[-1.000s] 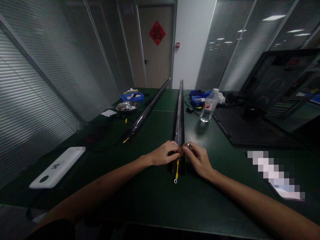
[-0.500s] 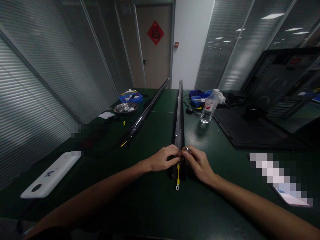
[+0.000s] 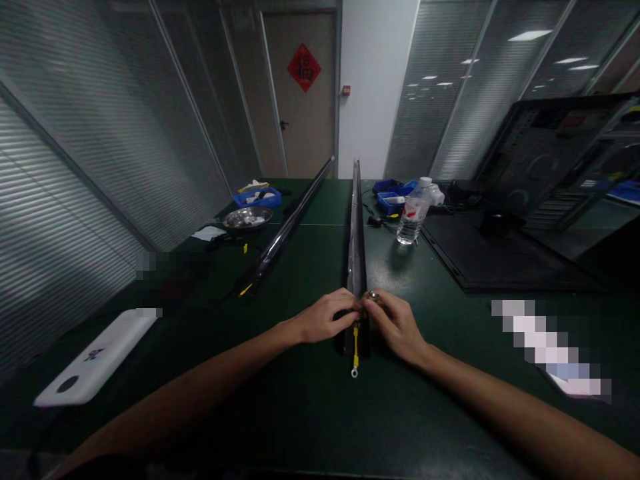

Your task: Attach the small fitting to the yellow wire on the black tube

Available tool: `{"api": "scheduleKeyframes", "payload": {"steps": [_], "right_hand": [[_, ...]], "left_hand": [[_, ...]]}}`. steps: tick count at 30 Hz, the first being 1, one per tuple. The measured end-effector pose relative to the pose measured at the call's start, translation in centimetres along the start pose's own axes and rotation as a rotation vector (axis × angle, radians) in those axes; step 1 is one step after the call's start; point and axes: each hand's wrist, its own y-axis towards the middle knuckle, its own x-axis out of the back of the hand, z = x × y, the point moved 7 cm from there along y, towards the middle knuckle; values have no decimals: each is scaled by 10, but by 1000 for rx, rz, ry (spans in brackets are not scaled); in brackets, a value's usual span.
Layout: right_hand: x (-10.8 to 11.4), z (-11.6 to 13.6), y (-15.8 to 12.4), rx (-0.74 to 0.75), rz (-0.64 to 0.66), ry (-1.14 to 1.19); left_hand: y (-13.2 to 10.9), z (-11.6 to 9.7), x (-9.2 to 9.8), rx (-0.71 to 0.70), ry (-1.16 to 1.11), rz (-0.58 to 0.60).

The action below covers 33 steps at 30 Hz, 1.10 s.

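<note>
A long dark channel-shaped strip (image 3: 355, 247) runs away from me down the middle of the table. At its near end, a short yellow lead (image 3: 356, 347) with a metal ring terminal (image 3: 355, 373) sticks out toward me. My left hand (image 3: 327, 317) is closed over the strip's end from the left, thumb and fingertips pinched together. From the right, my right hand (image 3: 395, 323) meets it with closed fingers, and a small shiny round metal piece (image 3: 373, 295) shows at its index finger. What lies between the fingertips is too small and dark to make out.
A second long dark strip (image 3: 285, 233) lies to the left. Behind it are a metal bowl (image 3: 249, 218) and a blue tray (image 3: 257, 198). At right stand a water bottle (image 3: 413, 212), blue bins (image 3: 390, 201) and a black panel (image 3: 520, 260). A white device (image 3: 100, 357) lies front left.
The camera view has shifted slightly to the right. Both hands stay at the strip's near end with almost the same grip.
</note>
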Motion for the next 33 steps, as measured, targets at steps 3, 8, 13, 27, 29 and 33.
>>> {"api": "scheduleKeyframes", "payload": {"steps": [3, 8, 13, 27, 29, 33], "right_hand": [[-1, -1, 1, -17, 1, 1], [-2, -3, 2, -37, 14, 32], [-2, -1, 2, -17, 23, 23], [-3, 7, 1, 67, 38, -42], [-3, 7, 1, 84, 44, -50], [-4, 5, 2, 108, 64, -45]], "left_hand": [[0, 0, -1, -7, 0, 3], [-1, 2, -1, 2, 11, -6], [-1, 1, -2, -12, 14, 8], [-2, -3, -2, -53, 33, 27], [-2, -3, -3, -55, 44, 29], [-4, -1, -5, -71, 68, 30]]}}
